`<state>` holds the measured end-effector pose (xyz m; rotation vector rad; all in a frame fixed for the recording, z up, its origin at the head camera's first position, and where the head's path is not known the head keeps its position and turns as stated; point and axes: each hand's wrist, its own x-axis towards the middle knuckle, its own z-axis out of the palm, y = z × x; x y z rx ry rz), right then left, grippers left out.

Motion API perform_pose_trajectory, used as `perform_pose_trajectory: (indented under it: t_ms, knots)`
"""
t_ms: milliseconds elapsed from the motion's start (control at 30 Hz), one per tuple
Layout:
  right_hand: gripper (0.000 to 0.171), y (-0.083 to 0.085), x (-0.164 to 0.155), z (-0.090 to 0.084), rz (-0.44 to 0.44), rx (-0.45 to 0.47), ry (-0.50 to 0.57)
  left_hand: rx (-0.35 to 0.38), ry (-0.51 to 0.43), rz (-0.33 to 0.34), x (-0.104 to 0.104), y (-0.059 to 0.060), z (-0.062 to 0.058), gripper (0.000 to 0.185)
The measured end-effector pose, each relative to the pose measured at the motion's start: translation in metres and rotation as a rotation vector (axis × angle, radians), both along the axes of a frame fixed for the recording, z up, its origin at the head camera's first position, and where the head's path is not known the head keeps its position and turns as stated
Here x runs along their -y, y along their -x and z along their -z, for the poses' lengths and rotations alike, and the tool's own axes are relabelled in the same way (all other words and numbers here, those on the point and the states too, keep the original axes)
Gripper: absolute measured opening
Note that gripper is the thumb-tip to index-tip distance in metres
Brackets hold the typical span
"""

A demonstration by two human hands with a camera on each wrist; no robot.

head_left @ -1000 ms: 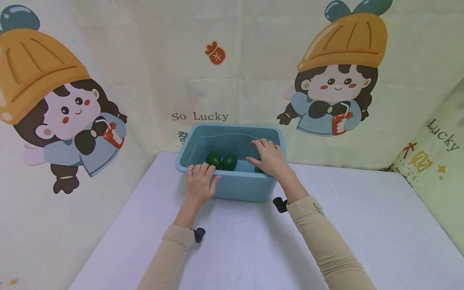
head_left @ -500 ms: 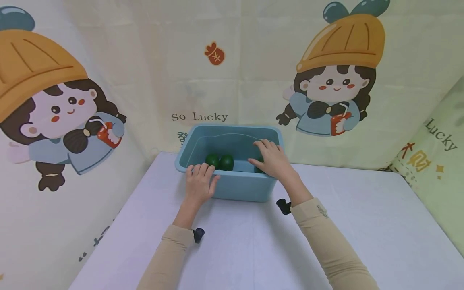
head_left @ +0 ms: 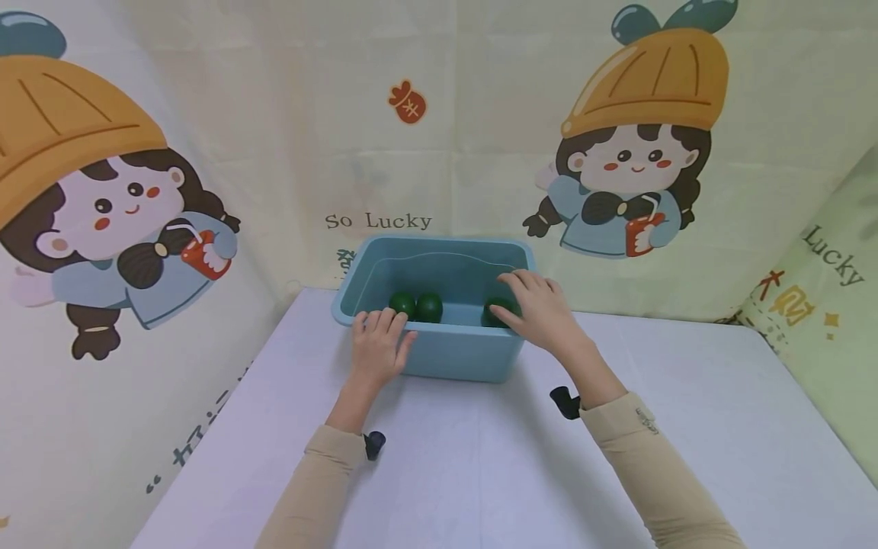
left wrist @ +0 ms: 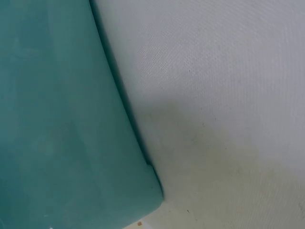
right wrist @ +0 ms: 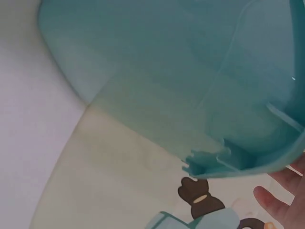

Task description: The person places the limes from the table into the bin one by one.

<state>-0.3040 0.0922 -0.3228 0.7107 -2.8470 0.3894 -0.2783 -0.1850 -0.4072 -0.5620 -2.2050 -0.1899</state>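
Observation:
A light blue plastic bin [head_left: 456,358] stands on the table against the back cloth. Inside it, a dark green ball-shaped thing [head_left: 402,305] and a second green ball [head_left: 430,308] sit side by side, left of the middle. A third green ball [head_left: 495,311] lies at the right end, partly hidden by my right hand [head_left: 542,313]. That hand is over the right front corner with its fingers spread, holding nothing. My left hand [head_left: 377,351] holds the front rim on the left, fingertips bent over it. The right wrist view catches a few fingers [right wrist: 271,202] beyond the bin's rim [right wrist: 267,171].
White cloth covers the table [head_left: 439,473]. A cream backdrop [head_left: 480,175] with printed cartoon figures hangs behind and along both sides. A small black device [head_left: 374,444] is on the left wrist, and another black device [head_left: 565,402] is on the right wrist.
My right hand has moved right and slightly toward me, uncovering more of the third green ball. The other two balls shifted slightly left early on. My left hand stays on the rim.

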Motion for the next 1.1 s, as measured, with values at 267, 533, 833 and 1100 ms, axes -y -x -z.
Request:
perform_pose_trajectory:
  t_ms: [267,533,833,1100]
  knots:
    - [0.056,-0.017,-0.023,-0.008,0.004,-0.077,-0.014,0.018,0.012,-0.003,0.0,-0.002,-0.003,0.05]
    - [0.058,-0.033,-0.045,-0.013,0.038,-0.115,0.011,0.11,0.004,0.004,0.001,-0.007,-0.009,0.053]
    - [0.058,-0.049,-0.081,-0.024,0.13,-0.195,0.027,0.462,0.048,-0.073,0.002,-0.02,-0.032,0.037]
    - [0.065,-0.059,-0.107,-0.033,0.196,-0.185,0.04,0.634,0.071,-0.072,0.004,-0.027,-0.059,0.059]
